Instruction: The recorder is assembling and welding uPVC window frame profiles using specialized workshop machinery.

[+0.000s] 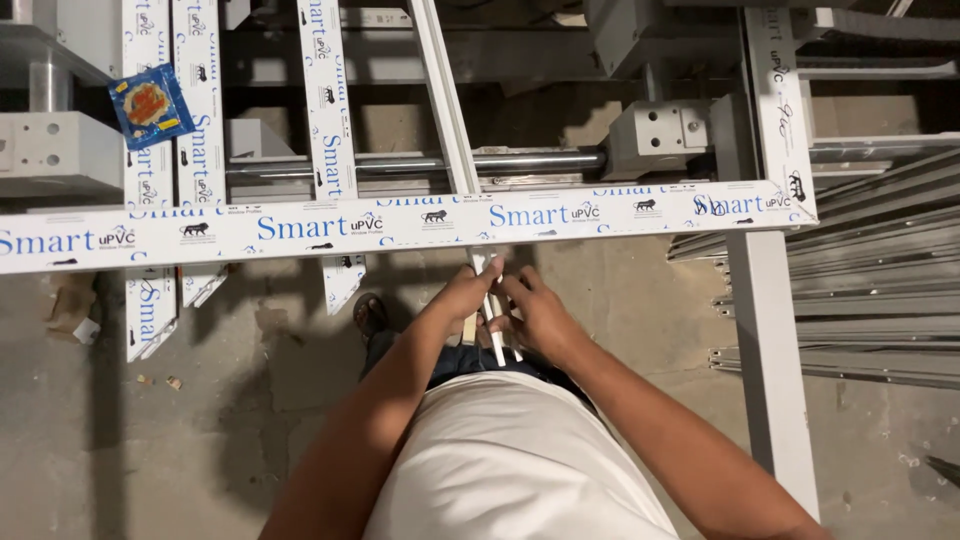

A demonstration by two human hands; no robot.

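Two hands are closed around a thin white strip [496, 325] at the centre of the frame, just below the long white profile [400, 225]: left hand [468, 295] pinching it, right hand [535, 315] gripping alongside. The strip is best kept straight and fed steadily, with both grips held close together.

This is a window-frame fabrication workshop. White plastic window profiles [400, 225] wrapped in printed protective film lie across a grey metal machine with a steel guide rod [540, 160] in the upper frame, more bare profiles [850, 290] are stacked at right, and the concrete floor [180, 430] is stained and dusty.
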